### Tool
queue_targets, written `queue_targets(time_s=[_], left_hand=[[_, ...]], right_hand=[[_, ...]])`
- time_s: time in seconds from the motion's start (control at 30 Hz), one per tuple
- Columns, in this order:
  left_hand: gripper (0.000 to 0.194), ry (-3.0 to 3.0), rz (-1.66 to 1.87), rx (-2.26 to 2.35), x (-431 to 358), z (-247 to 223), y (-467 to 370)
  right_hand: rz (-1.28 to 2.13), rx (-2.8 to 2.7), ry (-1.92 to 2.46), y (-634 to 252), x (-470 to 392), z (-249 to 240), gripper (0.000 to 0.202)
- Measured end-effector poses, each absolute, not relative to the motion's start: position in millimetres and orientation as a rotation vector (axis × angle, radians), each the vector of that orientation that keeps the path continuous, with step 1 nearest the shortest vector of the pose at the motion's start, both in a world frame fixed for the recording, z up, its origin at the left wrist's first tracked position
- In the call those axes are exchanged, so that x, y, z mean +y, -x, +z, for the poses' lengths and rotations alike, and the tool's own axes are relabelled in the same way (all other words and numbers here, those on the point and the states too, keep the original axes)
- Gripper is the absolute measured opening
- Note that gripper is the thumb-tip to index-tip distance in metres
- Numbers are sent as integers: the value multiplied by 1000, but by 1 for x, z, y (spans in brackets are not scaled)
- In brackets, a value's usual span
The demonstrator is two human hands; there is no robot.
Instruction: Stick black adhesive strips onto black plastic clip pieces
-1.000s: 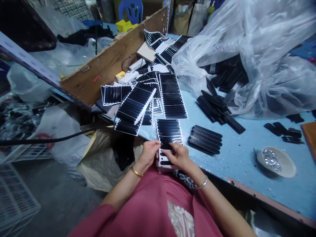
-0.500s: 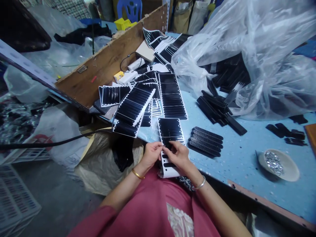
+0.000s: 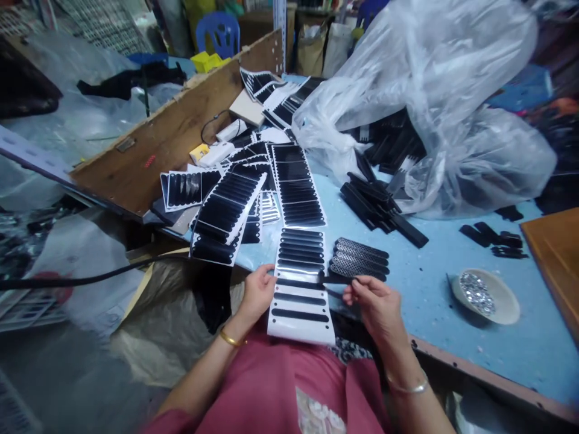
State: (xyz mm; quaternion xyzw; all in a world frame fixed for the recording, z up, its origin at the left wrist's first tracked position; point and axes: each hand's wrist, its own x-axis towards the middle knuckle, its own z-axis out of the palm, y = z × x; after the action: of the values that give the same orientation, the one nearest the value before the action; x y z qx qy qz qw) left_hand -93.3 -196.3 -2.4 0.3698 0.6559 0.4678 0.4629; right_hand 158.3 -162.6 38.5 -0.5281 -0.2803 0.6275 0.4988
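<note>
Two bare hands at the near edge of the blue worktop [image 3: 429, 265], one on each side of a white sheet [image 3: 298, 290]. Left hand [image 3: 259, 293] with thumb and fingers close together by the sheet's left edge, likely to hold it steady. Pinch or light touch, cannot tell. Right hand [image 3: 377, 304] with fingers curled and thumb and fingertips pressed together on the end of a loose black strip [image 3: 337, 279], perhaps to keep the rest clean. Other end of that strip over the sheet's right edge; touching or just above, cannot tell. Sheet lying long ways, bottom end by the lap, maybe for easy reach. Dark strips [image 3: 301, 249] packed tight at its far end, spread out at its near end.

Just right, black bars with tiny holes [image 3: 360, 256] in a neat row, perhaps for quick grabbing. Farther right, a pale bowl [image 3: 509, 298] for shiny bits [image 3: 474, 292], probably against rolling away. Past all that, more sheets [image 3: 298, 187] in a messy heap. Beside them, plain black pieces [image 3: 375, 205] in front of a big clear bag [image 3: 479, 163]. Along the left, a wooden board [image 3: 176, 123] on edge, maybe as a little wall. Far back, a blue chair [image 3: 217, 33].
</note>
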Motion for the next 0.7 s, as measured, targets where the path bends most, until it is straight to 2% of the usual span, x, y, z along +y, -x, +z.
queue_targets(time_s=[0.27,0.47,0.63,0.7], left_hand=[[32,-1449,997,1979,-204,3,103],[16,-1370,1133,1841,-193,34,92],[51,-824,977,1237,-167,64,53],[53,-681,917,1054,-159,70,42]], right_hand=[[1383,-582,1222,-199,-171,57,27],[1478,-875,1102,-192,-169,58,24],[1521,-1149,952,-188,-167,62,15],[1505,-1162,930,-188,-169,61,13]])
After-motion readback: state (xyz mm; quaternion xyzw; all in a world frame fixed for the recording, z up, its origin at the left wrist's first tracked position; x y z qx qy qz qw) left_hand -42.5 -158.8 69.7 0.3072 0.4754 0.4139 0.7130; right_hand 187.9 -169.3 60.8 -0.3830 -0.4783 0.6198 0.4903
